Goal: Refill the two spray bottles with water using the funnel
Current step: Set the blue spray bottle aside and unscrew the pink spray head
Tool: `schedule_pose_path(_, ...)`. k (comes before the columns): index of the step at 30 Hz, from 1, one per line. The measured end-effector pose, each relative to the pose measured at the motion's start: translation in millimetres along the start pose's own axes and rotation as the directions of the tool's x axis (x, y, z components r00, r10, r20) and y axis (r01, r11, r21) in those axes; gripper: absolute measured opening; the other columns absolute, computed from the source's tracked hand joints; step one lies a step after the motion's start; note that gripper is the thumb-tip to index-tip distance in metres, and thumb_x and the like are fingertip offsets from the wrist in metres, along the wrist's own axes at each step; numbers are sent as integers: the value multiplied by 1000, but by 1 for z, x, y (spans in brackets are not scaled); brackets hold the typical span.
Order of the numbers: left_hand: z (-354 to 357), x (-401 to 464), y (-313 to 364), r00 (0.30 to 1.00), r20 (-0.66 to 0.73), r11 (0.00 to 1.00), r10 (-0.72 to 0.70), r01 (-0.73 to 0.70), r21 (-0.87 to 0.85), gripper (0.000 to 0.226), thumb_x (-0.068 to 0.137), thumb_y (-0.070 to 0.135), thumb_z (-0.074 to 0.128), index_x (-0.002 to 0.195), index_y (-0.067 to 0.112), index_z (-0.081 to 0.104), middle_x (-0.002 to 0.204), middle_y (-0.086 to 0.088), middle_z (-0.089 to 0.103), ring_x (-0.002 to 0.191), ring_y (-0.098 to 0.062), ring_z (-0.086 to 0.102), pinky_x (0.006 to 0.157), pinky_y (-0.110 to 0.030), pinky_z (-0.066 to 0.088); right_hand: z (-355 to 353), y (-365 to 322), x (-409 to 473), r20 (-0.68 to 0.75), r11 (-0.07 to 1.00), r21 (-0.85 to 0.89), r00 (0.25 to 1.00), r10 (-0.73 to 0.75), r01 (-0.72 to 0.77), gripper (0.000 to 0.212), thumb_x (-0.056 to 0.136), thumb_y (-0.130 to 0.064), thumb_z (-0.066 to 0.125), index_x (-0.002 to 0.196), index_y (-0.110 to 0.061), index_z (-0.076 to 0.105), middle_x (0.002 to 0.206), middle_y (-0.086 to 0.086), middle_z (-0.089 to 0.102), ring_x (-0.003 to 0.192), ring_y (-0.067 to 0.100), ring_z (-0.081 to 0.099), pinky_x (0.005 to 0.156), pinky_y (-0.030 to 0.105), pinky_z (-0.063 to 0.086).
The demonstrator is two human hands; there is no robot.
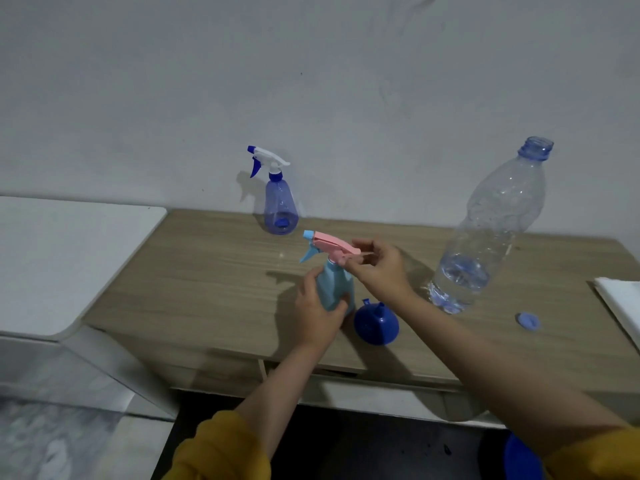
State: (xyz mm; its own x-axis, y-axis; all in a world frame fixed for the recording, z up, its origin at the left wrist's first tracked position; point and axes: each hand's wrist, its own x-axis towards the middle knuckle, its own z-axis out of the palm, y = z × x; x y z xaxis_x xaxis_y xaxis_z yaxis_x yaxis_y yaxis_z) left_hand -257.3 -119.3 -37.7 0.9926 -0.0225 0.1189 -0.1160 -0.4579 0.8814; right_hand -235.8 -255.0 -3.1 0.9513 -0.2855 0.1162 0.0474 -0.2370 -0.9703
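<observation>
A light blue spray bottle (pixel 333 284) with a pink trigger head (pixel 332 244) stands near the middle of the wooden table (pixel 207 271). My left hand (pixel 318 311) wraps around its body. My right hand (pixel 379 268) pinches the back of the pink head. A dark blue funnel (pixel 376 323) lies wide end down just right of it. A second, translucent blue spray bottle (pixel 280 202) with a white and blue head stands by the wall. A large clear water bottle (pixel 491 230), uncapped, holds a little water at the right.
The water bottle's blue cap (pixel 528 320) lies on the table toward the right. A white cloth or paper (pixel 620 303) sits at the table's right edge. A white surface (pixel 69 258) adjoins the table on the left. A blue object (pixel 521 460) shows below right.
</observation>
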Motion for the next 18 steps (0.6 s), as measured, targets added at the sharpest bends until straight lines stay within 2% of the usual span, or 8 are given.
schedule_pose_path(2,0,0,0,1000,4,1000,-16,16,-6,64,70,26,80,125,22,46,113,5,54,95,-6,47,60,1,35,5,7,-2,-17,999,-48,1000,-1,0,41,65,-24,87,98,-8,66,82,1,69,76,13,65,73,28,57)
schedule_pose_path(6,1,-1,0,999,2,999,-33,33,8,65,71,21,78,127,22,46,112,9,52,96,-6,47,55,-5,35,18,14,0,-57,986,-166,998,-42,32,55,53,-50,86,86,-12,65,80,5,67,75,22,64,66,39,56)
schedule_pose_path(8,3,-1,-2,999,-28,1000,-25,25,-7,64,69,18,78,126,21,49,114,6,58,100,-9,52,59,-7,34,27,15,-1,-126,980,-191,989,-77,52,48,58,-43,87,86,-11,65,80,4,67,74,19,63,67,41,55)
schedule_pose_path(11,6,2,-7,997,-73,999,-4,1,-49,62,66,13,80,122,17,54,112,2,63,98,-10,56,67,1,35,34,14,-5,-184,978,-181,973,-137,104,34,69,-29,83,91,-10,65,84,2,67,78,15,64,69,38,56)
schedule_pose_path(14,7,3,-8,998,-68,999,-8,5,-43,62,67,12,80,122,17,53,112,2,64,97,-11,56,66,3,34,35,16,-8,-177,970,-173,964,-199,169,28,75,-23,79,96,-11,65,88,1,66,83,14,63,72,35,55)
schedule_pose_path(18,8,5,-11,999,-50,998,8,-11,-68,62,64,15,80,121,14,53,110,-2,64,96,-14,59,66,1,36,34,18,-11,-97,960,-168,965,-243,225,22,82,-15,70,103,-10,66,98,2,64,92,15,61,80,39,54)
